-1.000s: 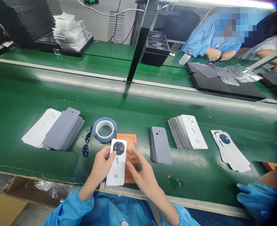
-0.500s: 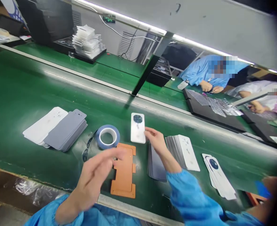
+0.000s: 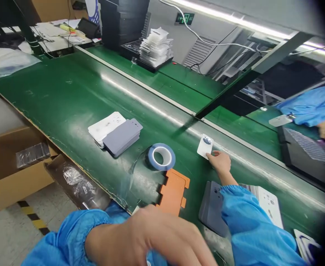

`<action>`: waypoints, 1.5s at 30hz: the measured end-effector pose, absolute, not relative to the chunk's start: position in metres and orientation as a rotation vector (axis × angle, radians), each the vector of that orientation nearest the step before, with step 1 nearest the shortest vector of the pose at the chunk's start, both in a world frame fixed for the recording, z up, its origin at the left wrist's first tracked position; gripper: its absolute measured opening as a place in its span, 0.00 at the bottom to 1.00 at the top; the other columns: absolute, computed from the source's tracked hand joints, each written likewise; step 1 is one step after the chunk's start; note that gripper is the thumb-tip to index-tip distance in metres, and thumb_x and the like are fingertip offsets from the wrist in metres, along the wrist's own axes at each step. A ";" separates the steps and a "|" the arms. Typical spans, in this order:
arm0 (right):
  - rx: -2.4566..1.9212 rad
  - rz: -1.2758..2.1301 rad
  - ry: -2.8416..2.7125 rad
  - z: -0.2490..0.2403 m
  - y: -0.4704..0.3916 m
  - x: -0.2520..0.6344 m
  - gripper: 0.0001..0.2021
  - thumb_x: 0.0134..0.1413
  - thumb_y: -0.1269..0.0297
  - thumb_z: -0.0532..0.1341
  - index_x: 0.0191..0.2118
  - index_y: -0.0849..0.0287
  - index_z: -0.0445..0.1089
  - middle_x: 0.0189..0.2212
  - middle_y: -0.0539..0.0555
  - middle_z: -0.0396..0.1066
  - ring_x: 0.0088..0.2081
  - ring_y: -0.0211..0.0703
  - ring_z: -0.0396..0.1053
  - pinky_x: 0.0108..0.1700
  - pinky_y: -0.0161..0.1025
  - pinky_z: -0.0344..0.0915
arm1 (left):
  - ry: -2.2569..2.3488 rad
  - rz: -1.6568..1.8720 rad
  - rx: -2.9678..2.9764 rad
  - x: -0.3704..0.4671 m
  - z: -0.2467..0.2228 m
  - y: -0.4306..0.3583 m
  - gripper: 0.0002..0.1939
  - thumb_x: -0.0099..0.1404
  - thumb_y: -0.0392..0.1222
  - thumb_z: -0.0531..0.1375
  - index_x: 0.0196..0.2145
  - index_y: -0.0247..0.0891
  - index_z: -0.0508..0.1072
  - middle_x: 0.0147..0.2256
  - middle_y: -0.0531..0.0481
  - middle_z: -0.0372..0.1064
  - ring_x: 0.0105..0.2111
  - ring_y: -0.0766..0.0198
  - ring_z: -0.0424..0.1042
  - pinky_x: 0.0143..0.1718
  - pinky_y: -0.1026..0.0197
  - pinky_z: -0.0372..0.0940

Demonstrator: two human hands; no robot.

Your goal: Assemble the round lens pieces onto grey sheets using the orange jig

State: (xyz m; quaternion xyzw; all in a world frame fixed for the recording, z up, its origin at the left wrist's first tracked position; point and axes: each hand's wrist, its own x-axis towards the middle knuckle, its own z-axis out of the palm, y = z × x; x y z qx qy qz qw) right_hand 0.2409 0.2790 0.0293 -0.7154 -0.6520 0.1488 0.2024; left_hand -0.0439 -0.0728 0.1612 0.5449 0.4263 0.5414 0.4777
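My right hand (image 3: 220, 162) pinches the lower right edge of a white phone-shaped panel (image 3: 205, 146) with a dark round camera area, on the green bench. My left hand (image 3: 156, 236) is large and blurred at the bottom, in front of the lower end of an orange jig (image 3: 172, 192); its fingertips run out of view. A roll of blue tape (image 3: 171, 157) lies just beyond the jig. To the left, grey sheets (image 3: 123, 136) overlap a stack of white sheets (image 3: 107, 127). Beside my right sleeve lie grey sheets (image 3: 212, 207) and white sheets (image 3: 270, 205).
Another white piece (image 3: 306, 244) lies at the right edge. Open cardboard boxes (image 3: 15, 181) stand on the left below the bench edge. A metal rail (image 3: 162, 96) and post (image 3: 228, 94) cross behind. A person's blue sleeve (image 3: 314, 105) shows beyond.
The view has swung left. My left hand has come nearer the camera and lower, over the jig's near end. My right hand still holds the white panel, now nearer the rail.
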 end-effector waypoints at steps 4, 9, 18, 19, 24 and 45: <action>-1.973 0.468 -1.871 0.032 0.251 0.243 0.20 0.49 0.60 0.65 0.45 0.66 0.81 0.37 0.64 0.80 0.39 0.54 0.75 0.47 0.48 0.68 | 1.379 1.315 1.371 -0.057 0.118 -0.022 0.14 0.72 0.48 0.58 0.34 0.42 0.80 0.34 0.47 0.79 0.35 0.57 0.78 0.39 0.55 0.74; -1.678 0.798 -1.981 0.043 0.154 0.216 0.19 0.56 0.51 0.62 0.41 0.61 0.82 0.31 0.57 0.80 0.29 0.47 0.72 0.37 0.43 0.68 | 2.196 1.002 1.516 -0.079 0.039 -0.006 0.21 0.67 0.47 0.64 0.55 0.38 0.73 0.50 0.41 0.73 0.49 0.49 0.75 0.50 0.50 0.71; -1.318 1.245 -1.927 0.040 0.046 0.142 0.12 0.62 0.58 0.62 0.41 0.58 0.80 0.31 0.54 0.78 0.30 0.44 0.73 0.34 0.40 0.70 | 2.274 0.772 1.431 -0.104 0.033 -0.019 0.12 0.69 0.49 0.59 0.36 0.40 0.78 0.47 0.44 0.71 0.33 0.59 0.74 0.39 0.56 0.70; -1.273 1.237 -1.929 0.036 0.044 0.134 0.11 0.62 0.59 0.61 0.42 0.58 0.80 0.32 0.54 0.77 0.30 0.43 0.73 0.34 0.39 0.70 | 2.163 0.819 1.402 -0.105 0.032 -0.019 0.12 0.68 0.49 0.59 0.35 0.39 0.78 0.46 0.44 0.73 0.30 0.62 0.73 0.38 0.57 0.69; -1.195 1.142 -1.977 0.024 0.049 0.099 0.13 0.64 0.67 0.61 0.52 0.57 0.77 0.39 0.54 0.77 0.32 0.40 0.72 0.37 0.38 0.68 | 1.585 0.996 1.068 -0.098 0.022 -0.017 0.23 0.65 0.54 0.62 0.51 0.35 0.76 0.39 0.43 0.79 0.34 0.58 0.76 0.37 0.60 0.69; -1.307 1.391 -1.537 0.024 0.061 0.208 0.05 0.52 0.63 0.66 0.34 0.59 0.75 0.29 0.52 0.76 0.30 0.41 0.71 0.35 0.38 0.67 | 2.108 1.280 1.547 -0.053 0.043 -0.011 0.16 0.67 0.50 0.63 0.48 0.40 0.77 0.48 0.41 0.76 0.46 0.53 0.75 0.45 0.55 0.70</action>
